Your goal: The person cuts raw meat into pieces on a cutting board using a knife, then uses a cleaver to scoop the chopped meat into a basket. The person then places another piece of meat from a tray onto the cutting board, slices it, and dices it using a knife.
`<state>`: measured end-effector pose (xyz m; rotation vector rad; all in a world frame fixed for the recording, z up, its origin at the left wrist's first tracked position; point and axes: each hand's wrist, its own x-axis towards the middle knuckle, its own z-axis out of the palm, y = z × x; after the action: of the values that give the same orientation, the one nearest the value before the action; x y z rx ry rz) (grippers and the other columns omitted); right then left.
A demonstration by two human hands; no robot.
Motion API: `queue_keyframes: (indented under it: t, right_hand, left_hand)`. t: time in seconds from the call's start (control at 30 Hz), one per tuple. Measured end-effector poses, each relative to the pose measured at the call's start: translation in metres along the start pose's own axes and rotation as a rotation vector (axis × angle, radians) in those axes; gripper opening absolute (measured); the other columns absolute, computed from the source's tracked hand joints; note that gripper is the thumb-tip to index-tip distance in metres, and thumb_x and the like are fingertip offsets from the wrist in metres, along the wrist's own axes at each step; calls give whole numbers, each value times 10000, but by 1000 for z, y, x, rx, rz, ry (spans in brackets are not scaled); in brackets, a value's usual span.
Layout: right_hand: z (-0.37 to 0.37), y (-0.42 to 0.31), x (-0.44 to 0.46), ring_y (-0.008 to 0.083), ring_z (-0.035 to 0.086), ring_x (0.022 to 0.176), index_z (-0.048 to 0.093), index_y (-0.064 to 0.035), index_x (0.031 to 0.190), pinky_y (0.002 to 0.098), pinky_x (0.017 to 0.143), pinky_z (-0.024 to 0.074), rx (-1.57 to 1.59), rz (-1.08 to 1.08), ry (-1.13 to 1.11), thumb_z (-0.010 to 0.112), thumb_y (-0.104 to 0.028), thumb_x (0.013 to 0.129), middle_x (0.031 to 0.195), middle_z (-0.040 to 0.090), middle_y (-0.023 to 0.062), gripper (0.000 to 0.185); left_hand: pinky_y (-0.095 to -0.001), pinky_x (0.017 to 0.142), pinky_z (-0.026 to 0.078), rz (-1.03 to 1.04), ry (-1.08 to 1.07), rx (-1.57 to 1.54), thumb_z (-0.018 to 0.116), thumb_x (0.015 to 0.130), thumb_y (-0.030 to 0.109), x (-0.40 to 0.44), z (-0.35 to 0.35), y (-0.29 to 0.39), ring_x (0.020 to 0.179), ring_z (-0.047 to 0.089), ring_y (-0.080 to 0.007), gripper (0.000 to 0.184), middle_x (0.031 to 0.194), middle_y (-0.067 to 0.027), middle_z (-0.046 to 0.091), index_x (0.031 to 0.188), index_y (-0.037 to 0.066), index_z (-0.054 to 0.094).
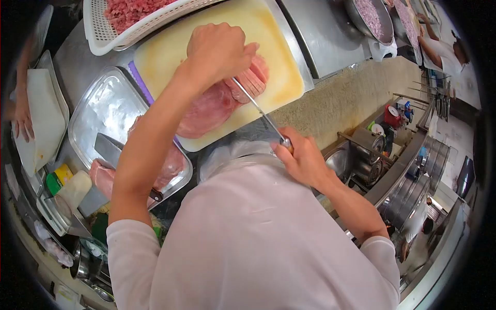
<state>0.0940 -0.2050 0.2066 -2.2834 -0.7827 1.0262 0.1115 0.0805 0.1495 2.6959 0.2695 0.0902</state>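
A large piece of pink raw meat (206,111) lies on the yellowed cutting board (281,31), its upper right end cut into several slices. My left hand (217,49) bears down on the meat with curled fingers; the fingertips are partly hidden behind the hand. In my right hand (302,157) is the handle of a knife (261,111). Its long thin blade reaches up and left to the meat beside the slices, close to my left fingers.
Diced meat fills a white basket (95,33) at the top. Left of the board, a metal tray (90,98) holds more meat and a cleaver (108,150). A co-worker's hand (23,121) rests on another board. Metal bowls (382,33) stand top right; another person is beyond.
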Motion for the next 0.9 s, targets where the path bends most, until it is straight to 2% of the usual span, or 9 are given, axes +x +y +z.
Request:
queue_keyframes:
  t: [0.1, 0.2, 0.4, 0.53, 0.63, 0.73, 0.8, 0.9]
  right_hand:
    - [1, 1, 0, 435, 637, 563, 641, 95, 1149, 486, 587, 500, 61, 92, -46, 667, -218, 999, 627, 623, 236, 348]
    - [-5, -12, 2, 444, 637, 572, 621, 85, 1133, 501, 589, 501, -39, 90, -79, 658, -206, 1001, 631, 624, 245, 321]
    - [-13, -39, 29, 483, 635, 615, 562, 39, 1025, 545, 608, 502, -42, 137, -213, 627, -194, 1012, 640, 629, 249, 242]
    - [13, -14, 56, 495, 643, 648, 565, 35, 1073, 568, 629, 510, -114, 20, -161, 622, -191, 1003, 660, 638, 264, 243]
    - [34, 19, 73, 496, 655, 678, 576, 33, 1119, 574, 649, 516, -106, -29, -126, 622, -187, 991, 677, 646, 272, 258]
    - [45, 37, 91, 491, 661, 691, 600, 32, 1125, 566, 663, 520, -112, -101, -12, 630, -189, 982, 684, 650, 266, 265]
    - [49, 39, 79, 486, 659, 687, 621, 33, 1107, 554, 666, 522, -128, -130, 52, 643, -202, 979, 684, 651, 256, 269]
    - [33, 23, 73, 482, 653, 673, 646, 39, 1075, 535, 655, 521, -35, 9, -22, 670, -216, 971, 681, 646, 251, 277]
  left_hand:
    - [-539, 748, 565, -4, -102, -1, 646, 880, 343, -4, 5, -3, 733, 707, -448, 369, 780, -263, 716, 767, 13, 768]
    - [-534, 762, 571, -49, -167, -35, 633, 871, 348, 2, 10, -11, 750, 713, -448, 377, 783, -262, 720, 785, 10, 777]
    - [-529, 781, 574, -129, -208, -117, 660, 825, 343, 7, 21, -39, 795, 724, -442, 350, 801, -267, 725, 804, 16, 780]
    - [-540, 787, 573, -165, -224, -121, 683, 804, 325, 18, 25, -59, 789, 725, -447, 326, 803, -268, 724, 821, 14, 780]
    - [-499, 765, 596, -159, -80, -35, 689, 787, 304, 16, 27, -59, 763, 745, -423, 330, 812, -259, 741, 805, -8, 793]
    - [-507, 762, 594, -180, -64, -4, 716, 796, 322, 15, 30, -58, 766, 746, -423, 336, 805, -262, 738, 798, -5, 790]
    - [-529, 752, 580, -123, -28, 0, 702, 821, 325, 16, 34, -60, 761, 729, -441, 335, 798, -265, 726, 798, -2, 775]
    - [-543, 747, 570, -70, -20, 8, 688, 856, 335, 14, 32, -61, 765, 723, -447, 347, 803, -265, 723, 800, 2, 773]
